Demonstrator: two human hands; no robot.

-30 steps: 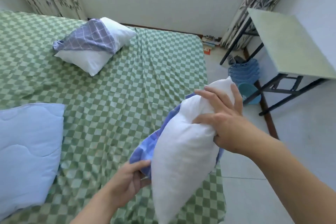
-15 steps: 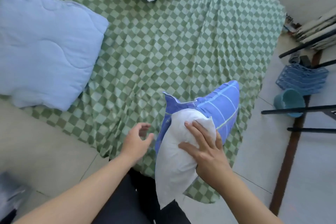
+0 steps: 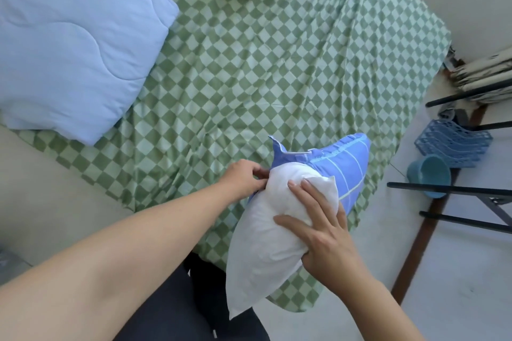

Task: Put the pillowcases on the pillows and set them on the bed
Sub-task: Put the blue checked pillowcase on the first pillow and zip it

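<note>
Bedroom — bed (image 3: 277,63) (checked sheet), curtain (image 3: 484,77).

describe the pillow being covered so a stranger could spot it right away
Start at the green checked bed and go to its near corner. There both hands hold a white pillow, its far end tucked into a blue lined pillowcase; the other pillow lies untouched at the bed's far edge.
</note>
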